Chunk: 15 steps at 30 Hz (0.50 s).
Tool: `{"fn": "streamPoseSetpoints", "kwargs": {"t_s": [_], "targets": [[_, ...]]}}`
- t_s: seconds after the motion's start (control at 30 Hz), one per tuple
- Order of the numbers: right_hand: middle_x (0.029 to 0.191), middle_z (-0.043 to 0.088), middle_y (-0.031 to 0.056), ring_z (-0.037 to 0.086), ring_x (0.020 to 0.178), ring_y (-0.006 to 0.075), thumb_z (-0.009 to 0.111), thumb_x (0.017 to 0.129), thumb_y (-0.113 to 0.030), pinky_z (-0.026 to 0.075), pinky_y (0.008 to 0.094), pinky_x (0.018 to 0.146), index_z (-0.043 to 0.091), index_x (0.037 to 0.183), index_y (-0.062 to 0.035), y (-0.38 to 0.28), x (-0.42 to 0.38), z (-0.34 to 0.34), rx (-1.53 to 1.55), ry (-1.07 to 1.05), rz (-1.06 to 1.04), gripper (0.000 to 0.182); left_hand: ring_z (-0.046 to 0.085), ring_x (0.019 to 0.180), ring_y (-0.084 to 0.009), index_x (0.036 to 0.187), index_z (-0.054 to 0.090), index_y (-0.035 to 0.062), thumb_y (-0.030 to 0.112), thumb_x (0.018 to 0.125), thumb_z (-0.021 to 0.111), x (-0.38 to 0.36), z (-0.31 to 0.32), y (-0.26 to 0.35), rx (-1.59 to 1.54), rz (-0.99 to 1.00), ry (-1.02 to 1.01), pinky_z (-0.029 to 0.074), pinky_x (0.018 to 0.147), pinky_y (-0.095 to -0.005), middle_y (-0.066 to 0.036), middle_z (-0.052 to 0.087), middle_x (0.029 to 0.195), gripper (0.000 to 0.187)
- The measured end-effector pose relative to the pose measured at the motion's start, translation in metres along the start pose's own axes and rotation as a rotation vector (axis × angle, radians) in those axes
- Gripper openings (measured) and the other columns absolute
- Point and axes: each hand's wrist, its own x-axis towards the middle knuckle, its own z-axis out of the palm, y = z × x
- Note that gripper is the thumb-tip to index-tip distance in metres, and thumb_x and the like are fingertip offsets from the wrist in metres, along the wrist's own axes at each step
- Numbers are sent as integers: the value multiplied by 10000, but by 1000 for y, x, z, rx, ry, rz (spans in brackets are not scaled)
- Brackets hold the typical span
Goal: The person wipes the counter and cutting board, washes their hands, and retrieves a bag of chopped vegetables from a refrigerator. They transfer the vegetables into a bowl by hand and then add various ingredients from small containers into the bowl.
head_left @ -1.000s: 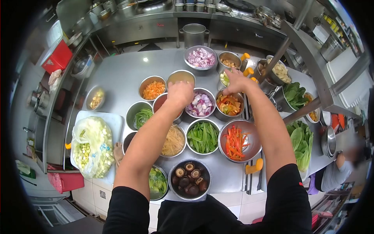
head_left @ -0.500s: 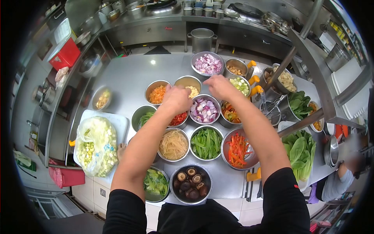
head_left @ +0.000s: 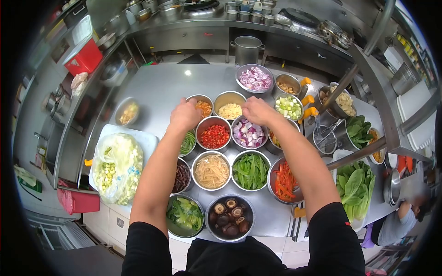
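My left hand (head_left: 185,113) is at the left rim of a steel bowl of chopped orange vegetable (head_left: 204,108), fingers curled against it. Right beside that stands a steel bowl of minced garlic (head_left: 229,111). The curled fingers of my right hand (head_left: 256,111) meet its right rim; the fingertips are partly hidden. Just in front sit bowls of chopped red chili (head_left: 215,137) and cut purple onion (head_left: 248,133). Closer to me are bowls of pale shreds (head_left: 211,171), sliced green pepper (head_left: 250,171), red pepper strips (head_left: 285,183) and mushrooms (head_left: 229,219).
At left, a bagged heap of chopped cabbage (head_left: 117,168) lies on a white board (head_left: 146,143). Sliced onion (head_left: 254,78) stands behind the bowls. Leafy greens (head_left: 354,186) and a metal shelf frame (head_left: 359,151) are at right. Another person (head_left: 396,225) is at far right.
My left hand has moved from over the gap between the orange vegetable and garlic to the orange vegetable bowl's left rim. The two bowls now sit closer together. The view has shifted slightly.
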Motion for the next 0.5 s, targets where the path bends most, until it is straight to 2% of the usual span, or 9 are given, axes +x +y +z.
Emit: {"fn": "streamPoseSetpoints", "kwargs": {"t_s": [0.07,0.23,0.43,0.5], "targets": [[1226,613,188,595,1127,404,460,930,-284,475,515,981,718,1087,-104,-1,-2,-2,-12,-14,14,352,603,1127,-411,1071,736,58,317,943,529,9,-2,-11,14,54,-131,478,985,-484,-198,625,1267,355],[1237,611,172,589,1134,377,458,939,-310,464,487,985,726,1065,-105,-21,-12,-12,-110,-42,93,360,549,1206,-387,1034,757,62,423,976,507,2,2,-17,104,147,-170,441,1034,-467,-192,622,1269,443],[1303,555,191,517,1217,374,462,969,-420,306,547,1095,731,1118,-109,-33,-18,-12,-205,-17,135,437,446,1309,-383,1073,752,75,497,996,481,-5,11,-20,92,185,-223,410,1066,-485,-181,593,1311,507],[1346,514,191,467,1261,375,455,976,-477,254,561,1121,722,1164,-114,-34,-22,-8,-249,66,156,488,434,1320,-387,1093,744,76,503,996,481,-8,11,-19,82,197,-225,413,1068,-489,-179,583,1325,510]]}}
